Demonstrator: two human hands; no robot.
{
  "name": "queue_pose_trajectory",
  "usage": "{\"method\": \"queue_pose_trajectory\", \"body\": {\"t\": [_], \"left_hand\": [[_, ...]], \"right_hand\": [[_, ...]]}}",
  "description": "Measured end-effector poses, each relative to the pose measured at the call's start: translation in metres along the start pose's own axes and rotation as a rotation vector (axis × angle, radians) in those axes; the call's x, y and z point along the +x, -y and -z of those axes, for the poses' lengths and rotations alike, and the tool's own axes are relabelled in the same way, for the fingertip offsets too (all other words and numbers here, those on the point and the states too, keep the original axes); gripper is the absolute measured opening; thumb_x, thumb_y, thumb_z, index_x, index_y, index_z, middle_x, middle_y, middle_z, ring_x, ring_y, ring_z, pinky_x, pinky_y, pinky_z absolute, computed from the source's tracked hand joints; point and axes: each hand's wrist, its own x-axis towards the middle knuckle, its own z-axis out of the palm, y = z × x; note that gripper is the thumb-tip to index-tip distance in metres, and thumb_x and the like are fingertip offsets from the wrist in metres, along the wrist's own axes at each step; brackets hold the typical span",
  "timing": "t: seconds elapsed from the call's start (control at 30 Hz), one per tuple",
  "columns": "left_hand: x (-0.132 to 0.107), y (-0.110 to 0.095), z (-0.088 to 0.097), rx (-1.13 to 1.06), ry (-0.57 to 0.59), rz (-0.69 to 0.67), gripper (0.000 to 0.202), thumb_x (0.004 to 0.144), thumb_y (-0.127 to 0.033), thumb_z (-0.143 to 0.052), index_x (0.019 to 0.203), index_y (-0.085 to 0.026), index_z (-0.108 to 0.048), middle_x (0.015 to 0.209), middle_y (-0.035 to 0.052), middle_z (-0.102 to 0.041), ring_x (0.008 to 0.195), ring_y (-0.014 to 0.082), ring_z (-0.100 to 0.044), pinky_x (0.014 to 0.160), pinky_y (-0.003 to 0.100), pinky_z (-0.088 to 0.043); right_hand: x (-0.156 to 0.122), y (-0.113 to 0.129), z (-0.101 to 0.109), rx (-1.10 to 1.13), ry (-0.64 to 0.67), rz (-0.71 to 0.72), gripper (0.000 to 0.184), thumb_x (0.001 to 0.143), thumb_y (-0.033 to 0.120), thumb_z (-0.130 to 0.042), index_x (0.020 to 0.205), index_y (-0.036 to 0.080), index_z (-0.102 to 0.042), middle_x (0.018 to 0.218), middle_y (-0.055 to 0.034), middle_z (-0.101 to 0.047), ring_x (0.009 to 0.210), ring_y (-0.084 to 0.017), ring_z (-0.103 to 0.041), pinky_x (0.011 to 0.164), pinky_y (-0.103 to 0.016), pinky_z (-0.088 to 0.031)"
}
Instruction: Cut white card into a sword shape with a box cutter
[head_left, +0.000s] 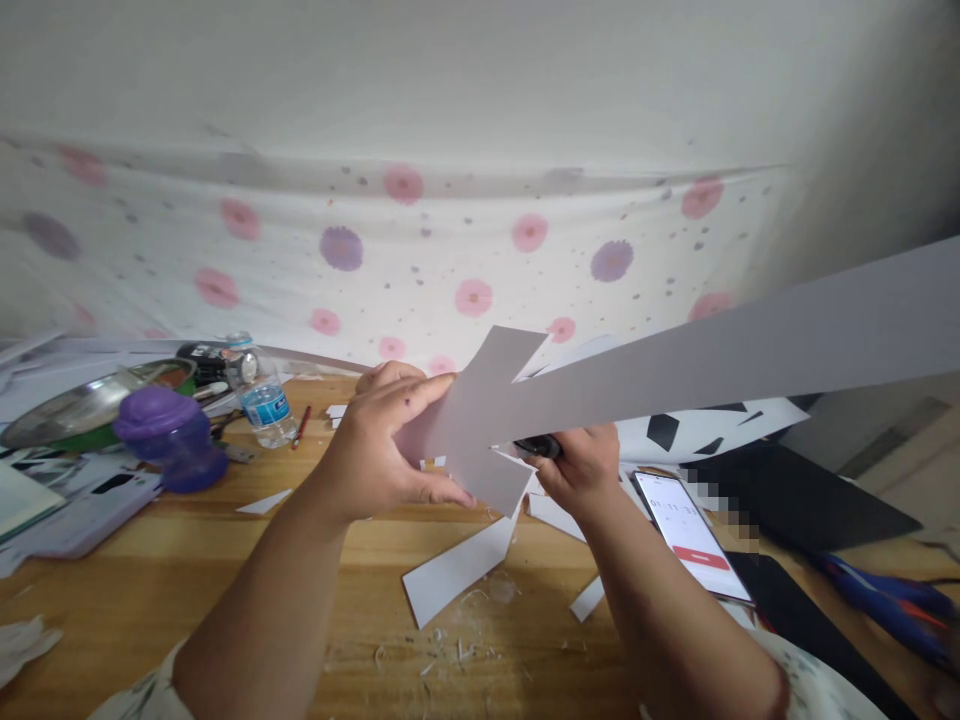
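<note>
My left hand point(401, 435) grips the left end of a white paper sheet point(517, 410), thumb at the near side and fingers at the far side. The sheet is held above the table, and a long strip of it reaches up to the right edge of view. Notches are cut into its upper and lower edges. Under the strip, my right hand point(581, 465) is closed around the black handle of scissors point(541, 446) at the lower notch. Most of the blades are hidden by the paper. A cut white strip point(457, 575) hangs or lies just below the sheet.
Paper scraps lie on the wooden table point(360, 620). At left are a purple cup point(172, 440), a water bottle point(262, 400), a pan point(82, 405) and a red pencil point(301, 428). A phone point(694, 535), black sheets point(802, 495) and a blue tool point(885, 600) lie at right.
</note>
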Motion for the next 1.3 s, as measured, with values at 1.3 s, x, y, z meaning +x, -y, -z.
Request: {"method": "queue_pose_trajectory", "body": {"t": [1.3], "left_hand": [[0.003,0.002,0.006,-0.096,0.144,0.101,0.086,0.051,-0.067,-0.081,0.124,-0.026,-0.063,0.105,0.0077,-0.067,0.100,0.0278,-0.057,0.092,0.044,-0.044]], "right_hand": [[0.015,0.008,0.014,0.444,0.339,-0.121,0.045,0.094,0.054,-0.045,0.073,0.017,-0.063,0.061,-0.0006,-0.058,0.058,-0.012,-0.054,0.056,-0.024,-0.043]]}}
